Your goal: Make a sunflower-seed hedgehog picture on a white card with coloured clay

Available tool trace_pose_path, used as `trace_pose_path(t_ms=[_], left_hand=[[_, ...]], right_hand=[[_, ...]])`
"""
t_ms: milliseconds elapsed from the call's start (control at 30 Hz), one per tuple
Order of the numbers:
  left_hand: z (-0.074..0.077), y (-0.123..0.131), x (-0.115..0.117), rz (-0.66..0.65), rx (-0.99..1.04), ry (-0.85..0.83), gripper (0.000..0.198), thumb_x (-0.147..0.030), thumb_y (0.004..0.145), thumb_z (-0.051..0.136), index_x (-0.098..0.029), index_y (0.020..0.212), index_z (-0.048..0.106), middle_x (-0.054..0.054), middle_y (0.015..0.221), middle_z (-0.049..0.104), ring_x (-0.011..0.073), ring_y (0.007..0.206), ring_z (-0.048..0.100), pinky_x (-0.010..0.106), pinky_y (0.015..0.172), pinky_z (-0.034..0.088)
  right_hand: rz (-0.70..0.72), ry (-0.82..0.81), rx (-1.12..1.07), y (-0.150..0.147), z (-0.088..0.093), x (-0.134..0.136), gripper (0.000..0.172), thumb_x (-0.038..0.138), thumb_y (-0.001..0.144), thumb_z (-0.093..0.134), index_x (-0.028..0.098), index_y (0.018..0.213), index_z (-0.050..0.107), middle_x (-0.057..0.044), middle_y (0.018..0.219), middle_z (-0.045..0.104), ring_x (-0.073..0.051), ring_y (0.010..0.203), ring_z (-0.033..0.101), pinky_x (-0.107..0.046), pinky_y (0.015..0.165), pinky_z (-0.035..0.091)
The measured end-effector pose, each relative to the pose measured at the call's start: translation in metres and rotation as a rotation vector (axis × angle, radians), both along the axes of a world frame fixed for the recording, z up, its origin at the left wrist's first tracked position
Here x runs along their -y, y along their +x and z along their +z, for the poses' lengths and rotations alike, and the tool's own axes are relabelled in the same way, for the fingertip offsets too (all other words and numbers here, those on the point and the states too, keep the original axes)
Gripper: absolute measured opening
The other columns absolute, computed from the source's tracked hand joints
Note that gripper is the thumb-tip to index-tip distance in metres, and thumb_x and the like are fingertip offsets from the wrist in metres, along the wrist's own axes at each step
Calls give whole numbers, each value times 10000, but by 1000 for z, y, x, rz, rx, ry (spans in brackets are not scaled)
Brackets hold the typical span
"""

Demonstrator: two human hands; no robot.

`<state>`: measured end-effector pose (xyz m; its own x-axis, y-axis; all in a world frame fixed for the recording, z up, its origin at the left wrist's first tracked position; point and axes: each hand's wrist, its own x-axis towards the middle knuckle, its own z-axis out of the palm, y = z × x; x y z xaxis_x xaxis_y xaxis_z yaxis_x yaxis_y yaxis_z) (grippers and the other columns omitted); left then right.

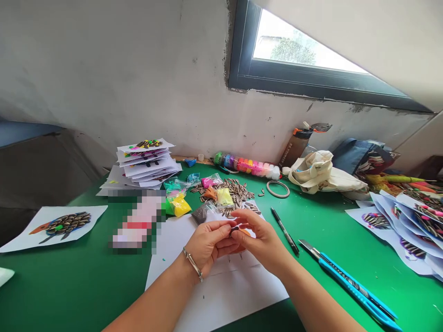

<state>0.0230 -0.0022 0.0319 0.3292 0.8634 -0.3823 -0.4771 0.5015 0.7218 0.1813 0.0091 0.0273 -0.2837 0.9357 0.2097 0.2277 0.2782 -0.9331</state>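
Observation:
Both hands meet over a sheet of white paper (207,299). A small dark piece (234,230), which looks like modelling clay, sits between the fingertips. My left hand (209,242), with a silver bracelet on its wrist, pinches it from one side. From the other side my right hand (259,235) holds it with thumb and fingers. Beneath the fingers an orange shape (246,232) and drawn lines on the paper partly show. Just beyond lie a bag of black clay (203,212), a bag of yellow clay (180,205) and a heap of sunflower seeds (238,190).
To the right lie a pen (285,232), a blue utility knife (349,286) and a roll of tape (278,189). Seed pictures are stacked at left (148,163) and right (408,230). A bottle (296,146) and a cloth bag (320,175) stand by the wall.

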Motion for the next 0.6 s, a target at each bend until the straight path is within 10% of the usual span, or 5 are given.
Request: trace_pose_path(t_ms=[333,600], left_hand=[[-4,0,-2,-122,33,92,333,-282,784,677,-68,1040,660,168,942,717,272,919,674,466,949,460],[-5,0,-3,-3,-56,21,267,-266,706,752,-90,900,701,114,795,724,185,739,681,335,764,541]], right_hand=[[-38,85,46,1,1,-2,100,205,823,593,218,793,688,-47,977,618,-176,925,583,-316,827,469],[-38,102,21,4,0,-2,259,283,871,543,277,1110,641,-53,1129,582,-176,1018,558,-328,887,463]])
